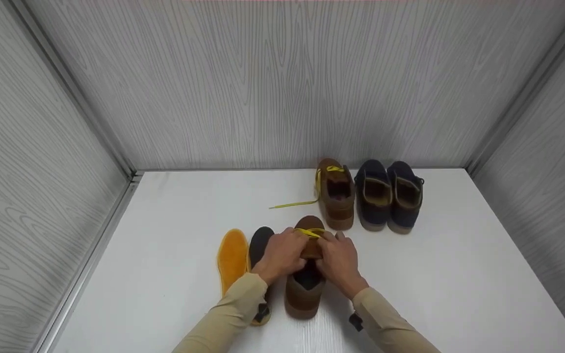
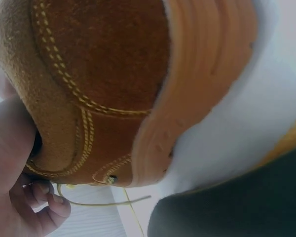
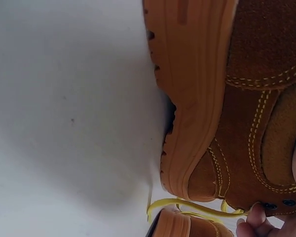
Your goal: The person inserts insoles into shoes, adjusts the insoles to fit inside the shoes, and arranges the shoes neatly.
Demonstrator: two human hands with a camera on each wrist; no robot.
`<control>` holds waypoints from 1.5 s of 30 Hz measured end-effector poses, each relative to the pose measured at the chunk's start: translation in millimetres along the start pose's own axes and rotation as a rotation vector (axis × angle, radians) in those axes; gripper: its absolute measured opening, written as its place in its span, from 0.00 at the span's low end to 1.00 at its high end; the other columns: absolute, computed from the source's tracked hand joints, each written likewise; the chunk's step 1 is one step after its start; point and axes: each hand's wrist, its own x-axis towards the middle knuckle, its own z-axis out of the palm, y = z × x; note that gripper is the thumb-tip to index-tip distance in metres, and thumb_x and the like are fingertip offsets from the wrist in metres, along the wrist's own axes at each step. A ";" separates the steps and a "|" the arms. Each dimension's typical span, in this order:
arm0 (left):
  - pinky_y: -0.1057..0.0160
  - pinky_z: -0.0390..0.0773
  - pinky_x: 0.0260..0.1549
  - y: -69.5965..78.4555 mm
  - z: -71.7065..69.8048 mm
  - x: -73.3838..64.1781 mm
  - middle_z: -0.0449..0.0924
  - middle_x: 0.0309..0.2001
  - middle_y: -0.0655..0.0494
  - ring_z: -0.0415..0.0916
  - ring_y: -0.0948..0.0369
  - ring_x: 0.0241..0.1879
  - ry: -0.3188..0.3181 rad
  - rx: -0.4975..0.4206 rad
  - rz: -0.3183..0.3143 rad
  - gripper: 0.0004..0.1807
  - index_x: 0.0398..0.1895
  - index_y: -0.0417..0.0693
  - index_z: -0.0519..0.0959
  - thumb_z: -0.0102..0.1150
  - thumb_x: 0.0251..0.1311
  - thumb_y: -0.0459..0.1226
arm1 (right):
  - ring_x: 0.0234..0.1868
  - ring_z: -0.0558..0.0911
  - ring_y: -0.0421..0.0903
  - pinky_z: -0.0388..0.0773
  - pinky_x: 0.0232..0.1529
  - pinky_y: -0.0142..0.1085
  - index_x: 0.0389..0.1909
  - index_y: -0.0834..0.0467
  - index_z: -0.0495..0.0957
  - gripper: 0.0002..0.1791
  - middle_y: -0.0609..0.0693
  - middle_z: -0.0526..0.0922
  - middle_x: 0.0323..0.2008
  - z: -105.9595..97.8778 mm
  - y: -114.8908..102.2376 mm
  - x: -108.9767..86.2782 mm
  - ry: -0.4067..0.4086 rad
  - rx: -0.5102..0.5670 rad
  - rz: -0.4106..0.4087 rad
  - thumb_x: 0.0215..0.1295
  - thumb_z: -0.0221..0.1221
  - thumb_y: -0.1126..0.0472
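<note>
A brown suede shoe (image 1: 302, 303) with yellow laces (image 1: 310, 232) stands on the white table, toe pointing away from me. My left hand (image 1: 282, 252) grips the left flap of its opening; in the left wrist view the thumb reaches inside the collar and the fingers curl below the eyelets. On the other side my right hand (image 1: 339, 260) grips the right flap, its fingertips (image 3: 257, 215) at the eyelets and lace. A dark insole (image 1: 260, 242) lies just left of the shoe, partly hidden by the left hand and arm. Beside that lies an orange-yellow insole (image 1: 232, 252).
Behind the shoe stands its brown mate (image 1: 337, 213), one yellow lace end (image 1: 292, 204) trailing left. Two dark blue shoes, one left (image 1: 373, 218) and one right (image 1: 402, 219), are to its right. Grey wood-grain panels (image 1: 282, 88) enclose the white table (image 1: 179, 211).
</note>
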 end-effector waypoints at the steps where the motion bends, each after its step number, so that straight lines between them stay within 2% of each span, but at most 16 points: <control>1: 0.57 0.76 0.28 -0.1 0.1 -0.3 0.80 0.34 0.54 0.72 0.56 0.33 -0.002 0.016 0.004 0.12 0.34 0.47 0.80 0.65 0.46 0.42 | 0.34 0.72 0.53 0.71 0.35 0.46 0.30 0.59 0.83 0.10 0.51 0.80 0.38 0.2 0.3 0.1 0.003 -0.006 -0.002 0.43 0.64 0.61; 7: 0.57 0.75 0.26 0.5 2.1 2.2 0.79 0.31 0.54 0.73 0.55 0.31 0.016 0.094 0.036 0.07 0.28 0.48 0.83 0.63 0.47 0.40 | 0.32 0.72 0.53 0.70 0.33 0.46 0.26 0.57 0.84 0.08 0.50 0.78 0.33 0.7 -0.3 0.4 -0.003 -0.043 0.006 0.43 0.65 0.59; 14: 0.57 0.74 0.24 0.2 3.1 3.7 0.78 0.25 0.56 0.73 0.55 0.28 0.035 0.066 0.048 0.03 0.22 0.48 0.82 0.62 0.45 0.38 | 0.32 0.72 0.53 0.70 0.33 0.46 0.25 0.58 0.83 0.07 0.49 0.76 0.31 1.2 -2.1 1.0 -0.017 -0.072 -0.008 0.44 0.63 0.59; 21: 0.57 0.73 0.23 0.5 -0.6 3.2 0.77 0.25 0.56 0.72 0.56 0.28 -0.003 0.025 0.019 0.12 0.28 0.48 0.81 0.65 0.46 0.46 | 0.32 0.71 0.53 0.72 0.33 0.47 0.25 0.58 0.83 0.08 0.49 0.75 0.30 -0.9 -1.6 -0.8 -0.024 -0.082 -0.014 0.44 0.65 0.58; 29: 0.56 0.75 0.24 3.6 0.9 4.0 0.79 0.24 0.54 0.74 0.55 0.28 0.014 0.070 0.052 0.04 0.23 0.48 0.83 0.62 0.48 0.39 | 0.33 0.71 0.53 0.72 0.34 0.46 0.27 0.58 0.82 0.07 0.50 0.76 0.31 -2.3 -2.8 -1.4 -0.052 -0.069 -0.009 0.48 0.64 0.58; 33: 0.57 0.77 0.29 4.3 0.3 -1.8 0.80 0.35 0.53 0.73 0.55 0.34 -0.008 0.060 0.021 0.08 0.32 0.48 0.83 0.62 0.51 0.40 | 0.33 0.71 0.52 0.72 0.33 0.45 0.27 0.57 0.82 0.06 0.50 0.77 0.34 -2.2 -2.4 -1.5 -0.072 -0.007 0.012 0.48 0.65 0.60; 37: 0.61 0.77 0.35 6.3 -1.8 -14.8 0.72 0.46 0.51 0.70 0.56 0.38 0.017 -0.072 -0.072 0.19 0.48 0.46 0.75 0.62 0.54 0.43 | 0.36 0.72 0.50 0.74 0.37 0.44 0.35 0.58 0.80 0.12 0.50 0.77 0.41 -6.1 0.0 -4.7 -0.097 0.162 0.049 0.49 0.67 0.59; 39: 0.61 0.77 0.35 7.4 -2.9 -23.9 0.69 0.49 0.51 0.70 0.57 0.38 0.063 -0.175 -0.130 0.25 0.54 0.46 0.70 0.61 0.55 0.44 | 0.42 0.73 0.50 0.74 0.43 0.44 0.45 0.59 0.76 0.20 0.52 0.74 0.46 -9.7 1.7 -9.6 -0.105 0.300 0.073 0.51 0.68 0.58; 42: 0.60 0.77 0.36 7.9 -4.0 -41.4 0.66 0.54 0.51 0.72 0.57 0.39 0.134 -0.397 -0.235 0.31 0.60 0.47 0.64 0.60 0.54 0.44 | 0.52 0.72 0.49 0.72 0.51 0.44 0.62 0.59 0.63 0.36 0.55 0.65 0.58 -15.4 5.3 -24.9 -0.123 0.539 0.135 0.56 0.67 0.54; 45: 0.57 0.76 0.43 6.4 -3.7 -62.3 0.62 0.60 0.50 0.72 0.55 0.46 0.116 -0.688 -0.332 0.37 0.67 0.48 0.58 0.58 0.53 0.43 | 0.57 0.71 0.53 0.71 0.53 0.47 0.73 0.55 0.45 0.50 0.56 0.52 0.68 -18.4 8.3 -44.7 -0.172 0.780 0.212 0.58 0.65 0.48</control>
